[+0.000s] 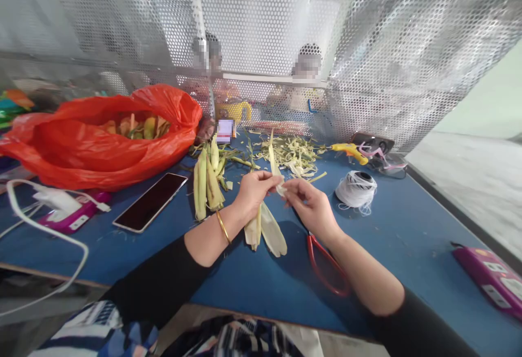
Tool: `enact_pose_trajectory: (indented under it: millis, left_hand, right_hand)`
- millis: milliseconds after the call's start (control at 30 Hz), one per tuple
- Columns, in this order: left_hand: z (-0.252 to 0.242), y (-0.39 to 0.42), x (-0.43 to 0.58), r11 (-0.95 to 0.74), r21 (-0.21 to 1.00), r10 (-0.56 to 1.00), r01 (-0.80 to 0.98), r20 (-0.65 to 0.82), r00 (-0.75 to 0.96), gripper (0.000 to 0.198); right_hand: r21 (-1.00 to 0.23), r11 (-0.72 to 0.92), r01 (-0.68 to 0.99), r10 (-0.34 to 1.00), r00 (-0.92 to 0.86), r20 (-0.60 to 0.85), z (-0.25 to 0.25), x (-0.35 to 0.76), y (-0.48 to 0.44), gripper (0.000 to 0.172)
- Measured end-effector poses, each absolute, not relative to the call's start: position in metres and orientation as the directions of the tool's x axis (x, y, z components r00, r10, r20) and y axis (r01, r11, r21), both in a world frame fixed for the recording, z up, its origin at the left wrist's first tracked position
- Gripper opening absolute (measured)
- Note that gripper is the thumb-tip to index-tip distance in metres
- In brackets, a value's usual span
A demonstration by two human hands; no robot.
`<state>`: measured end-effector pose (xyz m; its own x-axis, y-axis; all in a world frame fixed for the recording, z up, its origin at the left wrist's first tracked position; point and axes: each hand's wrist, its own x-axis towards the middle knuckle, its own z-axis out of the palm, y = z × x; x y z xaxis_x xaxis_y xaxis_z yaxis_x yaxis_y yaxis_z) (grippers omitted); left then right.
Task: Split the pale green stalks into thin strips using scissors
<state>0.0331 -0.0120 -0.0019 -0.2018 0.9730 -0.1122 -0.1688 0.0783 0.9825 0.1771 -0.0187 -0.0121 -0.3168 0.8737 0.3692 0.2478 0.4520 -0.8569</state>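
Between my two hands is a pale corn husk strip [274, 153], its narrow tip pointing away from me. My left hand [256, 191] pinches its lower end from the left. My right hand [308, 202] pinches the same end from the right, fingertips close to the left ones. Beneath my hands, loose husk pieces [273, 232] lie on the blue table [244, 281]. Red-handled scissors [326, 267] rest under my right wrist, their blades partly hidden by the hand. Left of my hands lies a bunch of greenish husks [206, 180]. Shredded husk [296, 153] is heaped just beyond.
A red plastic bag [101, 150] and a phone [150, 203] are at left, near a purple power strip with white cable [67, 213]. At right are white thread [356, 189], a yellow glue gun [350, 151], glasses [383, 160] and a purple pouch [491, 278]. Perforated metal panels [265, 25] stand behind; people sit beyond.
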Motion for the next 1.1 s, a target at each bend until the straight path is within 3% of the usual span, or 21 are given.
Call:
enact_pose_trajectory:
  millis: [133, 267, 433, 533, 700, 933, 1100]
  left_hand:
    - [0.0, -0.01, 0.03, 0.142, 0.964, 0.972, -0.227, -0.179, -0.154, 0.02]
    - [0.0, -0.011, 0.028, 0.204, 0.94, 0.971, -0.272, -0.229, -0.067, 0.027]
    - [-0.001, -0.017, 0.033, 0.241, 0.931, 0.97, -0.275, -0.228, 0.081, 0.04]
    - [-0.001, -0.018, 0.035, 0.282, 0.908, 0.959, -0.309, -0.26, 0.11, 0.035]
    - [-0.003, -0.016, 0.037, 0.335, 0.879, 0.941, -0.339, -0.33, 0.073, 0.022]
    - [-0.002, -0.016, 0.037, 0.299, 0.898, 0.949, -0.324, -0.316, -0.001, 0.022]
    - [-0.001, -0.017, 0.035, 0.386, 0.858, 0.921, -0.339, -0.379, 0.09, 0.029]
  right_hand:
    - [-0.774, 0.573, 0.271, 0.8, -0.39, 0.456, -0.011, 0.181, -0.017, 0.015]
    - [-0.572, 0.729, 0.376, 0.685, -0.391, 0.615, -0.011, 0.185, -0.015, 0.009]
    - [-0.261, 0.754, 0.603, 0.58, -0.424, 0.695, -0.015, 0.191, -0.015, 0.026]
    - [-0.162, 0.75, 0.642, 0.548, -0.466, 0.695, -0.017, 0.193, -0.013, 0.031]
    - [-0.184, 0.754, 0.631, 0.55, -0.452, 0.702, -0.018, 0.193, -0.012, 0.031]
    - [-0.411, 0.696, 0.589, 0.649, -0.27, 0.711, -0.014, 0.19, -0.014, 0.023]
    - [-0.375, 0.711, 0.594, 0.647, -0.345, 0.68, -0.015, 0.191, -0.013, 0.025]
